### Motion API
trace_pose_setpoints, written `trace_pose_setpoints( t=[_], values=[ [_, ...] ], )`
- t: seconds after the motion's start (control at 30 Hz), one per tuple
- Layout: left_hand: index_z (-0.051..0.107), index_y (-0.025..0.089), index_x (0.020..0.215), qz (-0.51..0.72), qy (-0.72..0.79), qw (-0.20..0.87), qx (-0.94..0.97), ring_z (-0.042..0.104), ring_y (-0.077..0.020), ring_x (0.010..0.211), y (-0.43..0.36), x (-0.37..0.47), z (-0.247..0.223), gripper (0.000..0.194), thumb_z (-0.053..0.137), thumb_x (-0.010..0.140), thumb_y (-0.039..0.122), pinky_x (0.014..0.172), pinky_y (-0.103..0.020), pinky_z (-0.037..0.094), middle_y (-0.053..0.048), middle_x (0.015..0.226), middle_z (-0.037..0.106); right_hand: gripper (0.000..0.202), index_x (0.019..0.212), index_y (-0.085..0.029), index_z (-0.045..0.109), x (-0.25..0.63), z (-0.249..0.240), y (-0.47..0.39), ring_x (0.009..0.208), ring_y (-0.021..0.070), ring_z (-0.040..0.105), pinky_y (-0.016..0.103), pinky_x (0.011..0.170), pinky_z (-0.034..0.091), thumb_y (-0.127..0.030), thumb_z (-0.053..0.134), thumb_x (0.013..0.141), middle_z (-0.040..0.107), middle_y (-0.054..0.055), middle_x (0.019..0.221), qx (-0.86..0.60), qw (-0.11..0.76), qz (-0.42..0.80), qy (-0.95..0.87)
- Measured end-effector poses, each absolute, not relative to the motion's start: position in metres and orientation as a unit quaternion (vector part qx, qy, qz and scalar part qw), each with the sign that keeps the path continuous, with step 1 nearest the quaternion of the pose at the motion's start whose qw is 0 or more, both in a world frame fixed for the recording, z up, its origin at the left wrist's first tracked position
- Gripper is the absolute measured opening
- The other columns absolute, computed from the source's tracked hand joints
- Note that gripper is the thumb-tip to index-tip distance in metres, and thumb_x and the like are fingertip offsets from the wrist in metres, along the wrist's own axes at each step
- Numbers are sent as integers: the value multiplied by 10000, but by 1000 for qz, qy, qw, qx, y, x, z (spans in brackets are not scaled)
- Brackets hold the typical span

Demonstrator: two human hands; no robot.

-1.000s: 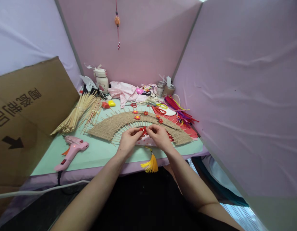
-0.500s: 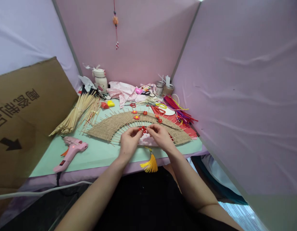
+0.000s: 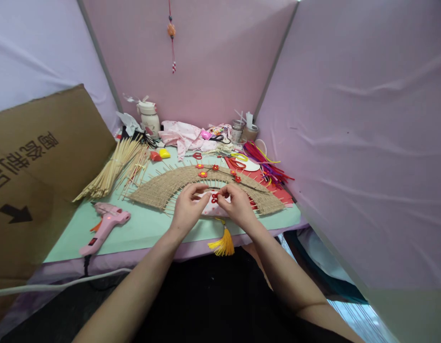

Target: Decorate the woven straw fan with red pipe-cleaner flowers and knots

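Observation:
Between my hands is a small red looped flower piece (image 3: 215, 197), pinched in the fingertips of my right hand (image 3: 236, 202). My left hand (image 3: 188, 205) is just left of it, thumb and forefinger apart, with nothing visible between them. Both hands are above the pink-white patterned piece (image 3: 211, 208) at the lower middle of a woven, fan-shaped panel (image 3: 156, 189) with thin sticks poking out. Red and orange flowers (image 3: 203, 175) and a dark branch lie on the panel's upper part. A yellow tassel (image 3: 223, 243) hangs below.
A pink glue gun (image 3: 108, 226) lies at the left, near bundled sticks (image 3: 113, 169) and a cardboard box (image 3: 45, 157). Behind stand a bottle (image 3: 149, 119) and cups (image 3: 249, 132). Scissors (image 3: 236, 163) and coloured fuzzy stems (image 3: 266, 164) lie at the back right.
My left hand has moved slightly left, and its fingertips have come away from the red piece. The red piece has turned and sits slightly lower in my right fingers.

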State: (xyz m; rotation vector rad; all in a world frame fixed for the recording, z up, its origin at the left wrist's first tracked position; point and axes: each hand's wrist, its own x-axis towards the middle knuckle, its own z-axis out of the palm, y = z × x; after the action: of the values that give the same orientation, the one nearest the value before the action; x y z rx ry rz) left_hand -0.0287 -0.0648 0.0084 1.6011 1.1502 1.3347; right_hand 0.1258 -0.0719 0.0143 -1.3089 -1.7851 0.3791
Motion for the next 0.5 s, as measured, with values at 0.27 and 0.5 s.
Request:
trace_pose_setpoints(
  t=[0.27, 0.5],
  values=[
    [659, 186, 774, 384, 431, 234, 782, 596, -182, 850, -59, -32, 21, 110, 563, 803, 233, 810, -320, 436, -39, 847, 671, 116, 735, -199, 540, 129, 17, -78, 766, 175, 544, 292, 703, 404, -218, 543, 849, 590, 21, 752, -507, 361, 85, -778],
    [635, 183, 714, 350, 482, 215, 774, 588, -185, 800, -62, -29, 18, 113, 541, 772, 204, 762, -308, 430, -34, 784, 654, 121, 708, -191, 519, 124, 17, -80, 761, 184, 530, 296, 702, 403, -151, 532, 821, 576, 40, 757, -509, 327, 30, -795]
  ],
)
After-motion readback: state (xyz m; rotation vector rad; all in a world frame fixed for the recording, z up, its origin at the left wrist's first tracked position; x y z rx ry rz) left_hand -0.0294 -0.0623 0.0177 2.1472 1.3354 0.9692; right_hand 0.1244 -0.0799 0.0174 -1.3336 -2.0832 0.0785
